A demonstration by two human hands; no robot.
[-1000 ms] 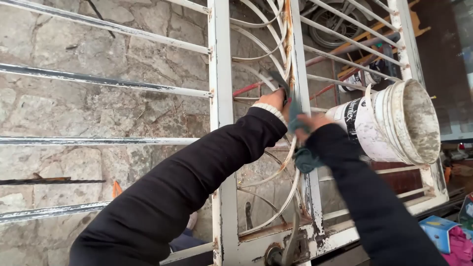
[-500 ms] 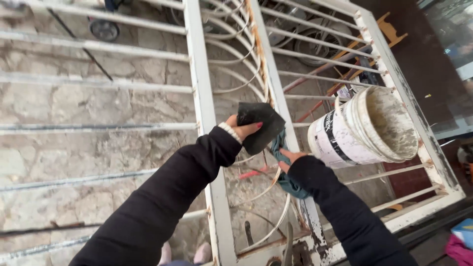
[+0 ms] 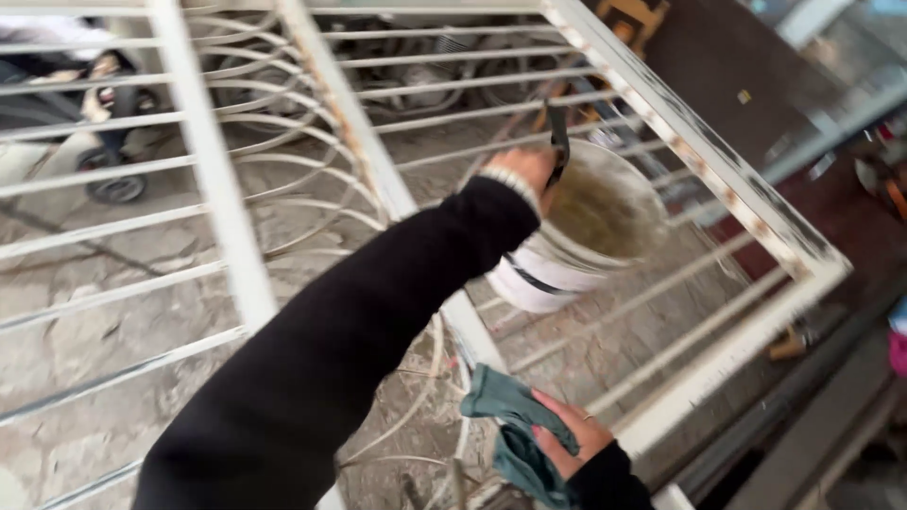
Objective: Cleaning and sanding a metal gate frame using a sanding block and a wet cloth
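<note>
A white metal gate (image 3: 227,217) lies over stone paving. The left hand (image 3: 525,170), earlier pressing a dark pad against a bar, now pinches it at the one white bucket (image 3: 576,236). The right hand (image 3: 567,439) grips one teal cloth (image 3: 510,425), now lower.

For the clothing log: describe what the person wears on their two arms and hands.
Both arms wear long black sleeves of soft knit fabric. The left sleeve ends at the left hand in a pale ribbed cuff. The right hand is bare, with a thin ring on one finger and a black sleeve end at the wrist.
</note>
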